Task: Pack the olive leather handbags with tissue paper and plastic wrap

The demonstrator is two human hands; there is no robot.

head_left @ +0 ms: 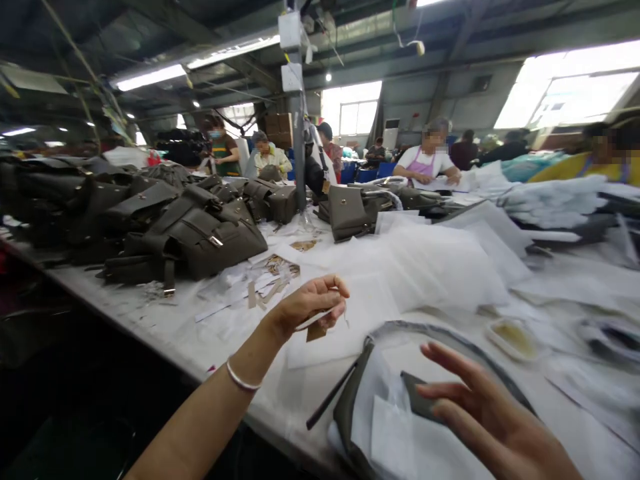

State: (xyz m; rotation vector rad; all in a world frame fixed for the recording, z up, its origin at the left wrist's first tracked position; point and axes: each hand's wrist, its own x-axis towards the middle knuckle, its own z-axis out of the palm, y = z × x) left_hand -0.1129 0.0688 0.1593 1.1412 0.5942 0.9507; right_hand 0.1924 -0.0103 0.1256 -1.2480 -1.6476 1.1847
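Observation:
My left hand (315, 303) is raised over the table with its fingers curled. Held in it is a small brown tag (316, 331), with a thin white edge of something flat and a bit of string beside it. My right hand (480, 400) hovers at lower right, fingers apart, with nothing in it. Beneath that hand lies a dark grey bag (345, 400), partly wrapped in clear plastic, with a white sheet (400, 440) on top. A dark strap (333, 393) sticks out from its left side. My right hand hides part of the bag.
Dark leather bags (215, 233) are heaped along the left of the table (165, 340). White foam sheets (425, 260) spread over the middle. Scraps and brown tags (275, 270) lie nearby. A grey post (300, 147) rises behind. Several people work across the table.

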